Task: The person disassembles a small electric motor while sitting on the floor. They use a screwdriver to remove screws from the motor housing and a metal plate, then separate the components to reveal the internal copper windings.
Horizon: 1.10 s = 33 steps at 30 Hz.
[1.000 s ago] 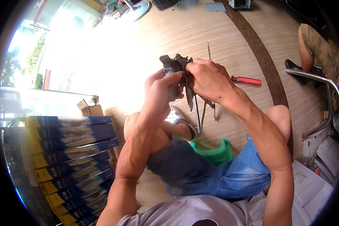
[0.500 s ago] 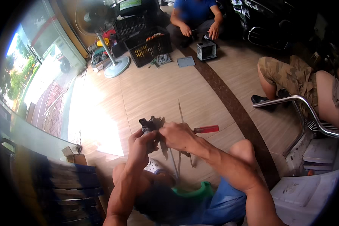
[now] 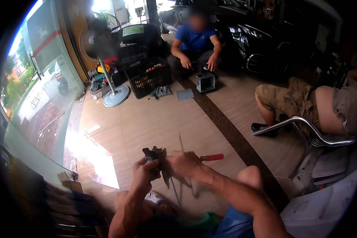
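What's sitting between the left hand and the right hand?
In the head view, the dark part with a toothed edge lies between the left hand, which holds it, and the right hand.

The tips of the right hand's (image 3: 184, 163) fingers are hidden behind its own back — what they pinch cannot be told. The left hand (image 3: 144, 173) covers some of the dark part (image 3: 158, 153). The screwdriver's (image 3: 212, 157) shaft is lost behind the right hand. Near, the green stool (image 3: 207, 220) and blue shorts (image 3: 238, 223) are cut off. Far left, the crate's (image 3: 141, 88) contents are too small to tell; right, a seated person (image 3: 295, 97) fades into the dark rim.
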### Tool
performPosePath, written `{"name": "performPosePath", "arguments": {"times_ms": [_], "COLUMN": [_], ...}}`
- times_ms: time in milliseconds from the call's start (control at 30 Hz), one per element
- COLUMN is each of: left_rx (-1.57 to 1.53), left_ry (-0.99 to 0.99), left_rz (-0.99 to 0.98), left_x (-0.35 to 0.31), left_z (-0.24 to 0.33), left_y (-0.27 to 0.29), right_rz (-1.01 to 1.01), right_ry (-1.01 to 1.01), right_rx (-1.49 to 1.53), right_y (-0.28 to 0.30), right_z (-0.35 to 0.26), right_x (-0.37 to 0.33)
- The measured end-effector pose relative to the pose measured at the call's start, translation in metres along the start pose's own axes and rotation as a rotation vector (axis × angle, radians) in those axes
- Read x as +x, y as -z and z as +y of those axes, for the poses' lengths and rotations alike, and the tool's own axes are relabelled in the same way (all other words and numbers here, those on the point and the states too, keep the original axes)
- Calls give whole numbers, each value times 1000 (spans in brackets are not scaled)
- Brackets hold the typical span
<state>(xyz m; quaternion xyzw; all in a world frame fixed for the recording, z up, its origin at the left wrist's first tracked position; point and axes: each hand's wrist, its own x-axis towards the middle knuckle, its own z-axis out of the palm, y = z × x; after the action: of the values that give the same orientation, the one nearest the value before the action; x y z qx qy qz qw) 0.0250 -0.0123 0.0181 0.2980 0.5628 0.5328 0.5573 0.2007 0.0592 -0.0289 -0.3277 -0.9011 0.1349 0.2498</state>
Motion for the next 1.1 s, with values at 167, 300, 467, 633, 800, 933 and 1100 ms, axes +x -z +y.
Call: {"name": "performPosePath", "arguments": {"times_ms": [167, 300, 467, 633, 800, 933, 1100], "left_rx": [15, 39, 90, 141, 169, 173, 154], "left_ry": [26, 0, 20, 24, 49, 57, 73], "left_rz": [3, 39, 15, 44, 81, 170, 136], "left_x": [0, 5, 9, 7, 5, 0, 1], "left_z": [-4, 11, 16, 4, 7, 11, 15], "left_y": [4, -3, -5, -1, -13, -7, -6], "right_rz": [-176, -239, -171, -79, 86, 6, 79], "right_ry": [-539, -1339, -1678, -1903, -1946, -1844, -1825], "right_rx": [50, 285, 504, 897, 945, 1070, 1135], "right_y": [-10, -43, -134, -228, -263, -257, -243], "right_z": [70, 187, 216, 189, 192, 175, 171], "right_x": [-13, -77, -229, -309, -334, -302, -298]}}
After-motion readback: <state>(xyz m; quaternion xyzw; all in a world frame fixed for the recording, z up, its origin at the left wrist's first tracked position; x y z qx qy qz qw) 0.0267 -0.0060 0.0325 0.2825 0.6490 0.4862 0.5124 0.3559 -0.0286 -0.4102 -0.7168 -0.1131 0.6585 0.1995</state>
